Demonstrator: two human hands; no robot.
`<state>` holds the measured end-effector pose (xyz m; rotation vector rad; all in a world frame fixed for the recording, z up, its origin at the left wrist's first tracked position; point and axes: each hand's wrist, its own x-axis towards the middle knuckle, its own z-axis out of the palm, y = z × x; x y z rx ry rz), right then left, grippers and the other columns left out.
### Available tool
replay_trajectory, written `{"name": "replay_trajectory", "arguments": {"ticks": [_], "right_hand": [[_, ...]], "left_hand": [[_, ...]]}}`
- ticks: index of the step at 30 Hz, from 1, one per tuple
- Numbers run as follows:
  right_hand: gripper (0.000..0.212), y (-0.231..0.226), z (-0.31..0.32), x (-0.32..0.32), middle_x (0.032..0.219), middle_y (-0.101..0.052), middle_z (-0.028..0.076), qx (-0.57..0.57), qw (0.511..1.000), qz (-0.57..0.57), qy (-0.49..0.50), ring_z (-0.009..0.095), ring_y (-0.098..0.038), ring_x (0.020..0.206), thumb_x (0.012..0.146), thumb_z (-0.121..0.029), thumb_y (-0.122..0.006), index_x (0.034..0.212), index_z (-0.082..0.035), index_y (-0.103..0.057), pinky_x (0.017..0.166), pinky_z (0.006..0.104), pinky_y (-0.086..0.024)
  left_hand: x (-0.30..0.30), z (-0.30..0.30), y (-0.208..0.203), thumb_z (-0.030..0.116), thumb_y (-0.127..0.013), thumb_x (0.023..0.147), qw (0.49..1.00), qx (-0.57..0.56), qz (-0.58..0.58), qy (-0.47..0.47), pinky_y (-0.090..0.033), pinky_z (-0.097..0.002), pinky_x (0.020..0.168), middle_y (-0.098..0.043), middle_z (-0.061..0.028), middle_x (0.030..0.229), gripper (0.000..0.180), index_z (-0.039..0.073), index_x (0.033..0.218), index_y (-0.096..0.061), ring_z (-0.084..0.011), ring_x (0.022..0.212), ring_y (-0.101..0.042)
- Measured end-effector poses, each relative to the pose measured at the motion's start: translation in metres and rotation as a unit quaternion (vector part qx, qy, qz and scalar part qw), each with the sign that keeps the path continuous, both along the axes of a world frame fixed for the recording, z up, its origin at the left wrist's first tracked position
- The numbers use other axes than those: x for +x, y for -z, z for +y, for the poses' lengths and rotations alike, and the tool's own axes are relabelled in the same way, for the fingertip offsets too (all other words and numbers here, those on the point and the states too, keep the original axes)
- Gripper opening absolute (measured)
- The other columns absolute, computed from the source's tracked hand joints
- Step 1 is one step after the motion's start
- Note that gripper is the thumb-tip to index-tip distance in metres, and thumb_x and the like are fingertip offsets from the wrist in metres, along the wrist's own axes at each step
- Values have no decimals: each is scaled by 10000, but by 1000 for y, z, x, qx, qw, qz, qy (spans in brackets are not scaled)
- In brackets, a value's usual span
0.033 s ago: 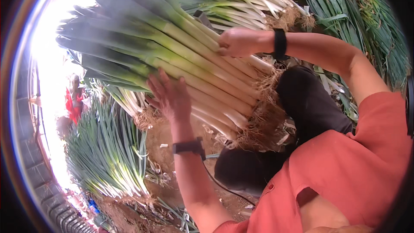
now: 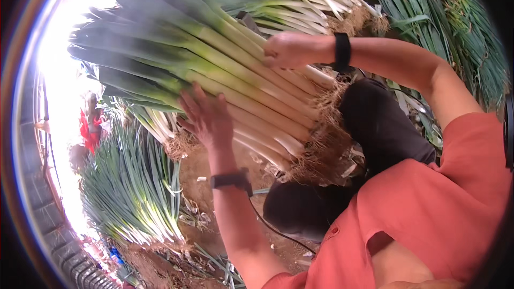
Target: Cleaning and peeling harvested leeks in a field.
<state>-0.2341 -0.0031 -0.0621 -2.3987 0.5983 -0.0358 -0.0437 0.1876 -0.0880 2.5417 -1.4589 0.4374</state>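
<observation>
Head view showed a bundle of leeks slanting before the person's knees, roots toward the knees and leaves spread to the upper left; what bore its weight could not be told. The left hand lay on the bundle's near edge, fingers spread and clasping nothing. The right hand was curled against the shafts at the far edge; whether it gripped a stalk could not be told. The step in hand looked like steadying and arranging the layer. The next move seemed to call for light, matched pressure from both edges, with shafts kept parallel. On the ground, another pile lay beyond the left forearm.
</observation>
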Motion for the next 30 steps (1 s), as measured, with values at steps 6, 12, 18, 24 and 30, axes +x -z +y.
{"name": "replay_trajectory", "arguments": {"ticks": [6, 12, 18, 24, 30], "right_hand": [[475, 0, 9, 4, 1103, -539, 179, -156, 974, -141, 80, 329, -553, 994, 857, -405, -592, 1184, -71, -509, 837, 391, -465], [653, 3, 13, 65, 1350, -406, 126, -352, 879, -320, -35, 305, -368, 1268, 825, -402, -626, 1384, -168, -382, 1063, 452, -305], [627, 15, -8, 119, 1425, -364, 57, -353, 882, -308, -54, 291, -289, 1330, 808, -365, -620, 1379, -234, -396, 1112, 468, -219], [595, 26, -14, 120, 1432, -356, 57, -309, 895, -315, -62, 289, -270, 1341, 821, -323, -586, 1376, -226, -395, 1129, 467, -188], [595, 20, -10, 118, 1464, -310, 60, -290, 907, -298, -67, 301, -245, 1353, 840, -308, -556, 1396, -225, -360, 1140, 471, -161]], "left_hand": [[7, 2, 2, 482, -418, 923, 999, -34, 15, -24, -111, -627, 1064, -210, -122, 1513, 623, 189, 1448, -253, -348, 1396, -171], [3, 0, 4, 461, -411, 931, 999, -38, -12, -5, -112, -639, 1055, -228, -204, 1489, 625, 146, 1450, -263, -381, 1385, -180], [1, -1, 0, 419, -434, 928, 999, -21, 5, -24, -72, -608, 1073, -220, -200, 1495, 608, 152, 1453, -281, -385, 1387, -172], [-2, -5, 4, 412, -444, 924, 999, -21, 21, -28, -67, -595, 1078, -225, -190, 1497, 602, 143, 1445, -308, -377, 1386, -178], [-3, -2, -5, 447, -446, 915, 999, 7, 9, -34, -74, -607, 1077, -250, -202, 1482, 644, 102, 1439, -300, -377, 1386, -183]]}}
